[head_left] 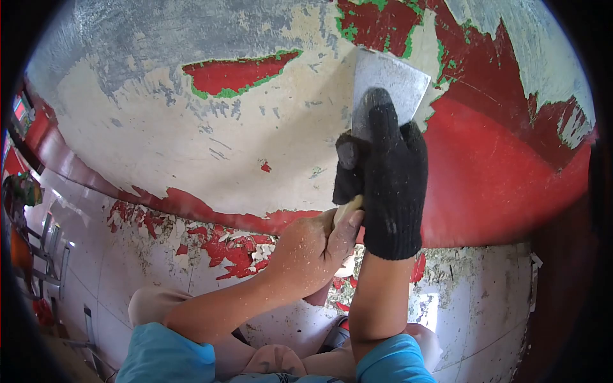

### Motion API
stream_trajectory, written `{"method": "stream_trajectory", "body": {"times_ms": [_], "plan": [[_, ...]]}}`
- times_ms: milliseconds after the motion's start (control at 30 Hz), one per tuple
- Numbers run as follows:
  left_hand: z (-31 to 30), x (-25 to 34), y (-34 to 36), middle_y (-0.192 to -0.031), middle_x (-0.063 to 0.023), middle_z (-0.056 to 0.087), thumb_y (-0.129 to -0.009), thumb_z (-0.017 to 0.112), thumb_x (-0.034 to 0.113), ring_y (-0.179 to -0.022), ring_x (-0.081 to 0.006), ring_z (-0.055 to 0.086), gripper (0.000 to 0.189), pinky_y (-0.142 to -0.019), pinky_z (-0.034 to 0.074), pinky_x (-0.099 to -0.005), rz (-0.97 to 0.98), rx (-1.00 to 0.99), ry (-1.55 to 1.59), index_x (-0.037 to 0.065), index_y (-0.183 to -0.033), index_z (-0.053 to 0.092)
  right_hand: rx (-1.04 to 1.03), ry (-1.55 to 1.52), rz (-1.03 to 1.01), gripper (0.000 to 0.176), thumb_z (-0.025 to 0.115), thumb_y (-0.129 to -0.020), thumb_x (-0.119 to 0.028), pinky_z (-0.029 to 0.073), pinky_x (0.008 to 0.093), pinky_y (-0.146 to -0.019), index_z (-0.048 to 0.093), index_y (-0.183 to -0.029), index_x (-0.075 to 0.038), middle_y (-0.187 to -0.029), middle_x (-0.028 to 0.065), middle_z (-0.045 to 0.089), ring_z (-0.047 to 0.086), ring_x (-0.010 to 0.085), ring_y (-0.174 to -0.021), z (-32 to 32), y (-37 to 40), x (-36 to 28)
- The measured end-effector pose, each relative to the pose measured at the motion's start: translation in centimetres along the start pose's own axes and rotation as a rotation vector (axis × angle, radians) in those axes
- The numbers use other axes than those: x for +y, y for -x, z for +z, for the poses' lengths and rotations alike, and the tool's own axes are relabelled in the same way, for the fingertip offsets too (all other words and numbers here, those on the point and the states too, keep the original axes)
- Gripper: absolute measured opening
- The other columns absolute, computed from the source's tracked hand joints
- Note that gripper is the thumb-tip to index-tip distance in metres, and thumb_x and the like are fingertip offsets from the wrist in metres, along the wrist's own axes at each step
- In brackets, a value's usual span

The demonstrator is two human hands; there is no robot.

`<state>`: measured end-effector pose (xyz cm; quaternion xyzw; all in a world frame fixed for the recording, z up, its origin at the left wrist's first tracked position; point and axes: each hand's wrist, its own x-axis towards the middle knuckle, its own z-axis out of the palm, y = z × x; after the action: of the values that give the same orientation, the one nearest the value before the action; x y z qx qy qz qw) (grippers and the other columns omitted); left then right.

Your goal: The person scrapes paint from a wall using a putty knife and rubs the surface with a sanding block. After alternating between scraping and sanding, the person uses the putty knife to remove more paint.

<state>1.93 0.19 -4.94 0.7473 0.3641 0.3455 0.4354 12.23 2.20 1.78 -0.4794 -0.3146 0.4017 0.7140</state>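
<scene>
A wide metal paint scraper (396,80) lies with its blade against a large curved surface (255,153) covered in worn cream, grey and red paint. My right hand (394,182), in a black knit glove, grips the scraper where blade and handle meet, one finger stretched along the blade. My bare left hand (313,246) is closed round the pale end of the handle (348,210), just below the glove. Light specks dot my left hand and wrist. Right of the blade, a smooth red area (491,172) shows, and ragged green-edged patches lie above it.
Red and cream paint flakes (233,252) litter the tiled floor (108,287) along the surface's lower edge. Metal-legged furniture (51,255) stands at the far left. My bent knees are below, with a dark shoe (335,335) between them.
</scene>
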Motion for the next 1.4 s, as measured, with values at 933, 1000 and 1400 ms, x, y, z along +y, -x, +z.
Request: {"method": "stream_trajectory", "body": {"times_ms": [933,1000,1400], "plan": [[0.0,0.7,1.6,-0.054,-0.0126,0.056,-0.098,0.039,0.036,-0.050,-0.0255,0.059,0.045,-0.049,0.043,-0.0364,0.032,0.145,-0.036,-0.002,-0.084,0.059,-0.112,0.009,0.022,0.041,0.052,-0.091,-0.037,0.036,0.0272,-0.032,0.049,-0.068,-0.002,-0.048,0.0051,0.048,0.044,0.0134,-0.033,0.2,0.6,0.4],[-0.9,1.0,0.9,-0.054,-0.0139,0.055,-0.098,0.039,0.036,-0.050,-0.0267,0.059,0.046,-0.049,0.043,-0.0372,0.025,0.122,-0.071,-0.002,-0.084,0.060,-0.136,-0.018,-0.019,0.041,0.051,-0.092,-0.036,0.036,0.0274,-0.031,0.048,-0.068,-0.002,-0.048,0.0050,0.048,0.044,0.0137,-0.033,0.7,0.3,-0.2],[-2.5,1.2,1.1,-0.055,-0.0202,0.054,-0.097,0.040,0.036,-0.052,-0.0351,0.058,0.048,-0.052,0.043,-0.0414,-0.010,0.097,-0.133,-0.005,-0.082,0.060,-0.144,-0.083,0.011,0.036,0.053,-0.090,-0.038,0.034,0.0273,-0.035,0.049,-0.075,-0.005,-0.052,0.0032,0.048,0.041,0.0129,-0.036,1.5,0.6,0.2]]}}
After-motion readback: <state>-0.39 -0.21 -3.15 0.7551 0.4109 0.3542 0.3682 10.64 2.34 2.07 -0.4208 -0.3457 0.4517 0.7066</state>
